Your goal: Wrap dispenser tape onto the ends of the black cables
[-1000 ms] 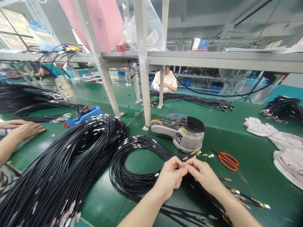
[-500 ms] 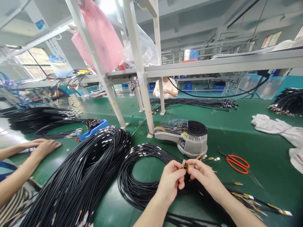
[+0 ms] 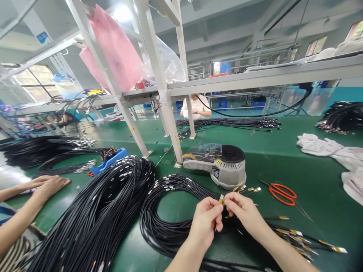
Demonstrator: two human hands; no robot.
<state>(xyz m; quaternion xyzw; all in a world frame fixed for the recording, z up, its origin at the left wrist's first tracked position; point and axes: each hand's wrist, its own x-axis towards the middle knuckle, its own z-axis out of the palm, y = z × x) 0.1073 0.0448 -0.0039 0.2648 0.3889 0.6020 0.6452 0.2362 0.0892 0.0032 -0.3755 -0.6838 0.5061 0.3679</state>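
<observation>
Between my fingertips is the end of a black cable [image 3: 222,200], with a silvery tip and yellow tape around it. My left hand [image 3: 206,219] pinches this end from the left, thumb against the curled fingers. From the other side, my right hand [image 3: 244,209] closes thumb and forefinger at the yellow tape; the exact contact is partly hidden. Beneath and left of my hands lies a coil of black cables [image 3: 159,196] with white labels. More taped cable ends [image 3: 297,234] spread out to the right of my right forearm.
A grey tape dispenser [image 3: 227,170] stands beyond my hands. Red-handled scissors [image 3: 283,194] and white gloves [image 3: 326,145] lie to the right. A large cable bundle [image 3: 93,211] and a blue tape holder [image 3: 112,162] are at left, near another person's hand [image 3: 53,185]. Shelf posts [image 3: 170,113] rise behind.
The view has shifted slightly. My fingers have moved a little on the cable end, and its yellow tape shows more plainly now. The other person's hands stay on the table.
</observation>
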